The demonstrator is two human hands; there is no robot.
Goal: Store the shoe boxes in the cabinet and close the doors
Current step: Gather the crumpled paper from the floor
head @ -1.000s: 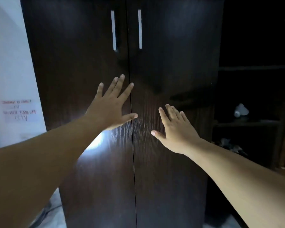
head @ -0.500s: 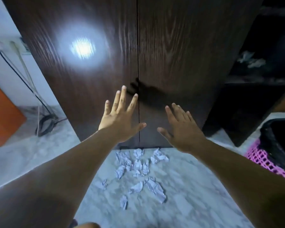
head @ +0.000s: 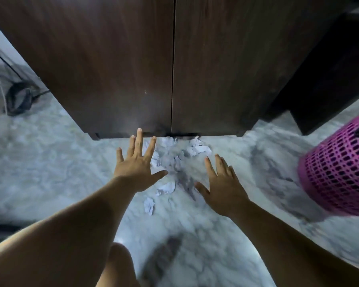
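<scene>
The dark wood cabinet fills the top of the view, and both of its doors are shut with a thin seam between them. No shoe box is in sight. My left hand is stretched out low in front of the cabinet's bottom edge, fingers spread, holding nothing. My right hand hovers a little nearer to me over the marble floor, also spread and empty. Neither hand touches the doors.
Several crumpled white paper scraps lie on the floor under my hands. A pink mesh basket stands at the right. A coiled black cable lies at the left by the wall. A dark shelf unit adjoins the cabinet.
My hands have come off the shut doors and dropped low. The view has tilted down from the door handles to the cabinet's foot and the floor.
</scene>
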